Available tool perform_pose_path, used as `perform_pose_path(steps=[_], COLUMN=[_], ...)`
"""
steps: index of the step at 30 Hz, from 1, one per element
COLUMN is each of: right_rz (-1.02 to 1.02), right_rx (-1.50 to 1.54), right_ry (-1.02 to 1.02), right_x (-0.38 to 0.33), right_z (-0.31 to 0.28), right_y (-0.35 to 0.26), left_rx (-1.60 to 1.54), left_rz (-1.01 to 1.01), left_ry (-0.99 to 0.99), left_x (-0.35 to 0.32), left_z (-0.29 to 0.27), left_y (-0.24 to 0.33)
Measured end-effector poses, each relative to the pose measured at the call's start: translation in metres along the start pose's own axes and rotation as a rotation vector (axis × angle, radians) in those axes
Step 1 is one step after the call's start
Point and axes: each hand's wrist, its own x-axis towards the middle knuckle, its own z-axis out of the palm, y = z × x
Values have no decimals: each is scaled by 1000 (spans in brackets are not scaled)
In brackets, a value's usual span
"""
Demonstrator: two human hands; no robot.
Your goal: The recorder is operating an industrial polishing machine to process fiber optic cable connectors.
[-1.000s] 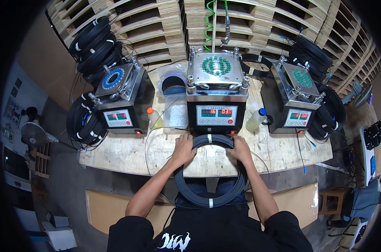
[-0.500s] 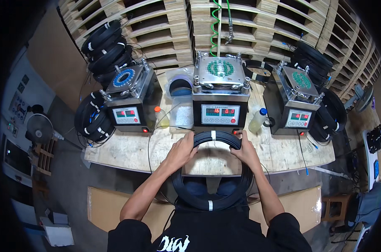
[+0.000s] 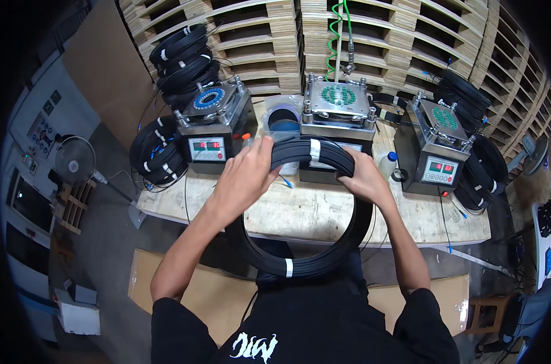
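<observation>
A large coil of black cable (image 3: 293,153), tied with white bands at top and bottom, is raised in front of me over the table's near edge. My left hand (image 3: 246,173) is closed round its upper left, and my right hand (image 3: 365,177) grips the upper right. The coil's top partly covers the front of the middle polishing machine (image 3: 338,115), whose metal top plate bears a ring of green pieces. A blue-tipped cable end (image 3: 285,181) lies on the table just beyond the coil.
Similar machines with red displays stand left (image 3: 210,124) and right (image 3: 438,142). Bottles with an orange cap (image 3: 246,139) and a blue cap (image 3: 387,164) flank the middle one. Cable coils (image 3: 184,67) are stacked behind. The wooden table (image 3: 227,197) has pallets beyond; cardboard (image 3: 187,297) lies below.
Both hands have lifted the coil up and away from me, so its top now covers the middle machine's display. The whole view has shifted a little to the right.
</observation>
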Motion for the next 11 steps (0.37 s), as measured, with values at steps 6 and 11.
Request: perform_pose_path(steps=[6,11], right_rz=[86,203], right_rx=[-91,-190], right_ry=[-250,-353], right_x=[19,32], right_z=[69,122], right_y=[47,74], left_rx=[-237,-225], left_rz=[-135,-319], left_ry=[-113,-174], left_x=[-53,-89], left_z=[95,144], left_y=[-67,-89])
